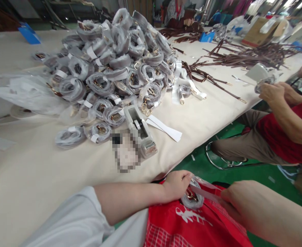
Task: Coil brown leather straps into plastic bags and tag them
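Observation:
A coiled strap (195, 202) in clear plastic wrap, with gold-coloured clasps at its middle, is held over the red apron on my lap. My left hand (176, 187) is closed on its upper left side. A pale, translucent strip (208, 193) runs from the coil to the right. My right hand (234, 199) grips the far end of that strip, its fingers partly hidden behind the back of the hand. On the table in front stand a tape dispenser (142, 132) and, beside it, some white paper strips (165, 127).
A large heap of wrapped strap coils (109, 61) covers the table's middle (79, 175). Loose brown straps (251, 56) lie farther right, near a cardboard box (260, 31). Clear plastic sheets (29, 92) lie left. A co-worker in red (289, 133) sits to the right, holding a coil.

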A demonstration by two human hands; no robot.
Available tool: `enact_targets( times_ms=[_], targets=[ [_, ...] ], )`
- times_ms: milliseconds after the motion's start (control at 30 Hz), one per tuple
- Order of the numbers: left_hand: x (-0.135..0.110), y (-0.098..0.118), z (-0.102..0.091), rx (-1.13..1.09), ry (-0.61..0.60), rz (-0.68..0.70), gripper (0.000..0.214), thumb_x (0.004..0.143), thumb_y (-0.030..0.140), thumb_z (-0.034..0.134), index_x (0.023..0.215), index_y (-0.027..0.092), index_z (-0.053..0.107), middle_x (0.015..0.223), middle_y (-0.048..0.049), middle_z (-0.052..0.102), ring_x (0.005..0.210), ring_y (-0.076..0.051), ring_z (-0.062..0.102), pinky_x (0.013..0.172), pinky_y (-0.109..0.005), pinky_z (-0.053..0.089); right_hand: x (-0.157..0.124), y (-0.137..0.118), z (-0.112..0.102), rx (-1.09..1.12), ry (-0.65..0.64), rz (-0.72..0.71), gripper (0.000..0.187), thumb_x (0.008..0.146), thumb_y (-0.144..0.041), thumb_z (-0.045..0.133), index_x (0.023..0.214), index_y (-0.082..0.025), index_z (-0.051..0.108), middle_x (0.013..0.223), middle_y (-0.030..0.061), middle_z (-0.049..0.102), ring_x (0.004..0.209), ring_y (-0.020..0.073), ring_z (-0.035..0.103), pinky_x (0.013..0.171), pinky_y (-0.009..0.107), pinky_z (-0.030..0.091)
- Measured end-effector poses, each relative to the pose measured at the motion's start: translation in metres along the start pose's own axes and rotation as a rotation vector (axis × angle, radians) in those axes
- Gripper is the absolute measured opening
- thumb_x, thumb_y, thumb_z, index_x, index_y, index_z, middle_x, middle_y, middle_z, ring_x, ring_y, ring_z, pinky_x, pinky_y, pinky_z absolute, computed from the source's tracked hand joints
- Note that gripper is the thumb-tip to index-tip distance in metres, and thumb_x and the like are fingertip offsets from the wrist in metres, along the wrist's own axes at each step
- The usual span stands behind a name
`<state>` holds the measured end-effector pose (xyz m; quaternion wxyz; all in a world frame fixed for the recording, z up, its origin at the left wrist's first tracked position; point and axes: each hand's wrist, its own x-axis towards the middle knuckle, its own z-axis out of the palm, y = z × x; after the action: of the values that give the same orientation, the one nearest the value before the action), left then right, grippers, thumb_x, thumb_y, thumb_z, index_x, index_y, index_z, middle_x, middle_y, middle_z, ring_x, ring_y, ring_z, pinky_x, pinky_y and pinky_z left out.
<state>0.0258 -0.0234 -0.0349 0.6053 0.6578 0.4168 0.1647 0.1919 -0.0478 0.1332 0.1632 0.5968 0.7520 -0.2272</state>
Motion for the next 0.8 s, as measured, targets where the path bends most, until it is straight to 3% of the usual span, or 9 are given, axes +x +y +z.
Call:
enact_targets(
  times_ms=[100, 133, 233, 367, 433, 567, 667, 800],
  targets=[
    [0.000, 0.002, 0.000, -0.023, 0.004, 0.003, 0.044, 0.096, 0.043, 0.038, 0.110, 0.017, 0.071, 0.110, -0.0065, 0.072, 0.103, -0.021, 0.065, 0.091, -0.030, 0.048, 0.000, -0.010, -0.013, -0.163, -0.267, 0.012, 0.031, 0.083, -0.024, 0.059, 0.054, -0.025, 0.069, 0.046, 0.0025, 0.062, 0.032, 0.0066, 0.019, 0.037, 0.029, 0.009],
    [0.000, 0.002, 0.000, -0.025, 0.001, 0.003, 0.043, 0.096, 0.042, 0.039, 0.110, 0.017, 0.071, 0.110, -0.0065, 0.072, 0.104, -0.021, 0.065, 0.091, -0.029, 0.048, 0.001, -0.012, -0.012, -0.200, -0.282, -0.012, 0.030, 0.084, -0.023, 0.059, 0.055, -0.024, 0.069, 0.047, 0.0022, 0.062, 0.032, 0.0062, 0.016, 0.037, 0.029, 0.008],
    [-0.002, 0.005, -0.001, -0.014, -0.012, 0.016, 0.043, 0.096, 0.042, 0.039, 0.110, 0.018, 0.071, 0.111, -0.0060, 0.072, 0.104, -0.022, 0.065, 0.090, -0.029, 0.048, 0.010, -0.013, 0.004, -0.244, -0.183, -0.114, 0.030, 0.082, -0.019, 0.060, 0.053, -0.022, 0.068, 0.043, 0.0018, 0.059, 0.029, 0.0065, 0.020, 0.038, 0.030, 0.007],
    [-0.005, 0.010, -0.004, -0.009, -0.032, 0.043, 0.043, 0.097, 0.043, 0.038, 0.114, 0.019, 0.069, 0.113, -0.0051, 0.071, 0.107, -0.021, 0.064, 0.091, -0.029, 0.048, 0.030, -0.008, 0.037, -0.268, 0.013, -0.182, 0.030, 0.083, -0.013, 0.060, 0.055, -0.020, 0.067, 0.046, 0.0065, 0.064, 0.038, 0.0156, 0.056, 0.042, 0.031, 0.010],
    [-0.006, 0.012, -0.005, -0.015, -0.048, 0.059, 0.041, 0.096, 0.042, 0.040, 0.114, 0.019, 0.069, 0.113, -0.0046, 0.071, 0.107, -0.021, 0.064, 0.092, -0.028, 0.048, 0.039, -0.007, 0.045, -0.262, 0.052, -0.190, 0.028, 0.085, -0.014, 0.061, 0.059, -0.019, 0.069, 0.053, 0.0091, 0.069, 0.046, 0.0189, 0.063, 0.043, 0.031, 0.013],
    [-0.005, 0.010, -0.005, -0.014, -0.049, 0.092, 0.039, 0.096, 0.040, 0.041, 0.110, 0.017, 0.071, 0.108, -0.0059, 0.073, 0.101, -0.020, 0.065, 0.089, -0.028, 0.049, 0.038, -0.001, 0.037, -0.168, 0.043, -0.167, 0.027, 0.089, -0.025, 0.059, 0.065, -0.020, 0.069, 0.057, 0.0049, 0.071, 0.047, 0.0160, 0.061, 0.044, 0.028, 0.018],
    [-0.004, 0.010, -0.005, 0.025, -0.015, 0.164, 0.036, 0.095, 0.035, 0.043, 0.105, 0.016, 0.072, 0.103, -0.0070, 0.073, 0.097, -0.019, 0.065, 0.086, -0.027, 0.048, 0.026, 0.011, 0.027, 0.089, 0.005, -0.142, 0.020, 0.084, -0.017, 0.056, 0.067, -0.022, 0.064, 0.056, -0.0026, 0.066, 0.046, 0.0110, 0.052, 0.045, 0.024, 0.022],
    [-0.006, 0.019, -0.009, 0.088, -0.011, 0.298, 0.039, 0.098, 0.033, 0.038, 0.092, 0.014, 0.071, 0.091, -0.0080, 0.071, 0.088, -0.018, 0.063, 0.082, -0.026, 0.046, 0.024, 0.028, 0.035, 0.401, 0.093, -0.022, 0.022, 0.085, -0.023, 0.054, 0.064, -0.019, 0.058, 0.054, -0.0049, 0.055, 0.051, 0.0108, 0.043, 0.049, 0.023, 0.026]
  ],
)
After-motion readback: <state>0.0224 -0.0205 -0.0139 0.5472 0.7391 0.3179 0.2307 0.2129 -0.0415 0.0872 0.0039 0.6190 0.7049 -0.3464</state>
